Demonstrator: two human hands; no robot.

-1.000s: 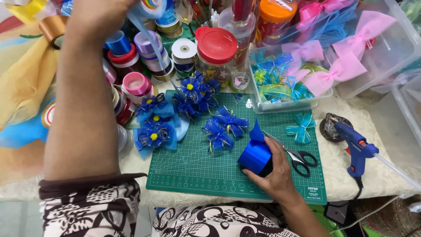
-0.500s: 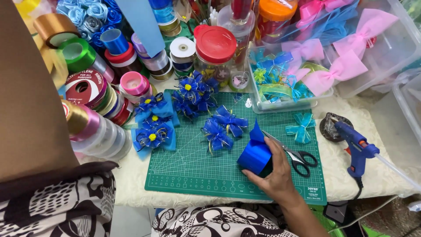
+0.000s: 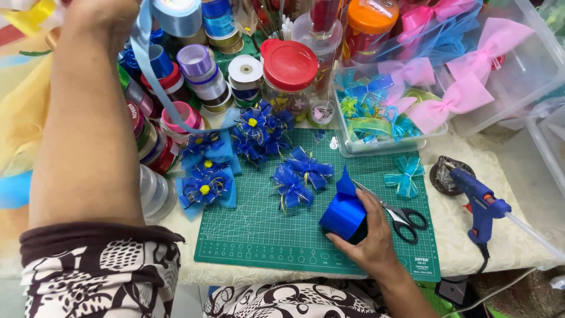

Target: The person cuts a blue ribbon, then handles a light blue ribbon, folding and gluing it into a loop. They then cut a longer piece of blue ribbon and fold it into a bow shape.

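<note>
Overhead, left hand lifts light-blue ribbon.

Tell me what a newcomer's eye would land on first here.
The right hand holding a royal-blue ribbon roll on the green cutting mat, with blue ribbon flowers clustered just left of it. At top left, the left hand lifts a light-blue ribbon roll above the stacked spools.

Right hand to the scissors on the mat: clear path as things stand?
Probably yes. The scissors lie flat on the green cutting mat right beside the right hand, with nothing between them. But that hand is holding the blue ribbon roll, so it would have to let go first.
</note>
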